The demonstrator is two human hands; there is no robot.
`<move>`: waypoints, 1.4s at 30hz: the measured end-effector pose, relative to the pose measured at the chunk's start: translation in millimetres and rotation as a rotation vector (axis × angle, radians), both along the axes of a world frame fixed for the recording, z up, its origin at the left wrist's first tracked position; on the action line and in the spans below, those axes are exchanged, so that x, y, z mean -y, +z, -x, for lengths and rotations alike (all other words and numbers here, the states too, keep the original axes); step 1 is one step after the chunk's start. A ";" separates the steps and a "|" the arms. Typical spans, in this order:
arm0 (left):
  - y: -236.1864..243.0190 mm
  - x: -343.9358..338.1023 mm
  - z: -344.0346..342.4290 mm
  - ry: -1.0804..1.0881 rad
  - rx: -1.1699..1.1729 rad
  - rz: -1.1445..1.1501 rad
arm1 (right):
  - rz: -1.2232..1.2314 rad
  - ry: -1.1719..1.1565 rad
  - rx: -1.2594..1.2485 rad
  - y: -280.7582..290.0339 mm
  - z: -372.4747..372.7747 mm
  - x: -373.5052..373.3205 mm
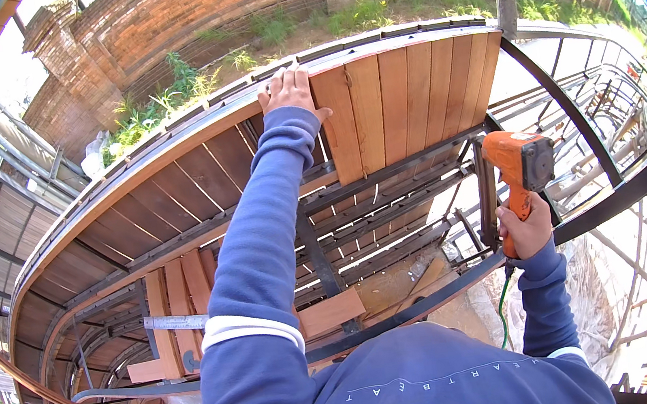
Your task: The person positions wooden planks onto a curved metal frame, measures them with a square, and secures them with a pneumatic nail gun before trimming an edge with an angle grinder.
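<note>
My left hand (293, 95) lies over the upper rail of the curved frame, fingers stretched along it. Its thumb rests against the left end of a row of reddish-brown wooden planks (416, 96) set side by side. In my right hand (530, 229) is an orange and black nail gun (516, 164), its handle wrapped by my fingers. The tool's long magazine (487, 189) stands near the lower right corner of the planks, and whether it touches the frame I cannot tell. A green air hose (504, 309) hangs from the handle.
Dark metal ribs (573, 112) curve past on the right. Loose boards (177, 291), a metal ruler (176, 323) and a short board (331, 312) lie on the lower frame at left. Beyond the frame stand grass and a brick wall (232, 5). Plastic sheeting (580, 291) covers ground below.
</note>
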State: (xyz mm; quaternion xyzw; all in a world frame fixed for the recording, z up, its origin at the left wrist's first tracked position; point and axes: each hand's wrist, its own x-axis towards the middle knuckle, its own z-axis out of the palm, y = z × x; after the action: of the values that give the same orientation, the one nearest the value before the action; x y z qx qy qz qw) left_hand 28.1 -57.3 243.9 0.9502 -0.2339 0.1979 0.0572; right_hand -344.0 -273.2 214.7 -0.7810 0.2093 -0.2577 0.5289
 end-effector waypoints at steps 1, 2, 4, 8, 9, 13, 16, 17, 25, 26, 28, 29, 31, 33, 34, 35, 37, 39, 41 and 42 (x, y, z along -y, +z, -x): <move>0.2 -4.4 0.9 0.014 0.012 -0.003 | 0.017 0.004 0.054 24.5 -2.1 -10.0; -0.9 -6.3 -1.5 0.035 -0.007 -0.024 | 0.032 0.004 0.109 48.5 -6.3 -23.7; 5.2 -7.1 0.1 0.046 -0.047 -0.028 | 0.210 0.007 0.227 55.3 -8.8 -19.9; -2.6 -11.4 0.6 0.021 0.067 0.007 | 0.315 0.096 0.269 54.0 -36.5 -23.8; -1.3 -9.5 2.1 0.029 0.056 0.018 | 0.228 0.149 0.255 42.3 -48.2 -22.5; -4.0 -3.5 -0.2 0.015 0.048 0.044 | 0.656 0.224 0.336 -8.0 -114.0 -19.4; -3.9 -8.1 1.0 0.019 0.057 0.054 | 0.454 0.329 0.182 -20.5 -148.0 -38.9; -5.5 -8.2 -0.7 0.014 0.070 0.064 | 0.490 0.361 0.230 -18.4 -159.2 -43.4; -4.1 -8.0 -2.1 0.031 0.045 0.028 | 0.392 0.368 0.319 -30.2 -210.2 -64.8; -4.0 -8.3 -2.2 0.029 0.041 0.029 | 0.393 0.358 0.318 -30.4 -214.5 -65.4; -4.6 -8.5 -2.4 0.025 0.035 0.033 | 0.363 0.355 0.295 -33.1 -219.5 -65.3; -6.0 -8.3 -3.2 0.022 0.046 0.037 | 0.330 0.363 0.274 -35.5 -221.5 -64.7; -7.8 -8.5 -4.3 0.019 0.070 0.044 | 0.307 0.367 0.249 -40.9 -225.1 -63.3; -7.8 -6.9 -5.3 0.019 0.078 0.045 | 0.326 0.359 0.242 -45.8 -227.8 -61.1; -7.8 -7.1 -5.0 0.019 0.082 0.041 | 0.319 0.362 0.242 -46.7 -228.3 -61.0; -7.9 -7.8 -4.7 0.018 0.083 0.039 | 0.312 0.365 0.242 -47.3 -228.8 -60.9; -8.3 -8.6 -4.6 0.014 0.084 0.037 | 0.306 0.367 0.245 -48.4 -229.2 -60.9; -9.2 -8.4 -4.3 0.006 0.101 0.034 | 0.307 0.366 0.251 -49.0 -229.2 -60.5; -8.7 -10.0 -3.6 0.007 0.102 0.027 | 0.321 0.377 0.267 -46.6 -228.7 -62.5; -8.0 -10.6 -3.7 0.011 0.095 0.024 | 0.328 0.382 0.275 -45.7 -228.6 -63.4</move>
State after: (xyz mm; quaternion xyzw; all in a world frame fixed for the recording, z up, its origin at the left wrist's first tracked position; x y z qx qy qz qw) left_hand 31.8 -46.7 235.9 0.9401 -0.2289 0.2461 0.0564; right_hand -115.4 -209.8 169.0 -0.8392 -0.0598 -0.2872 0.4580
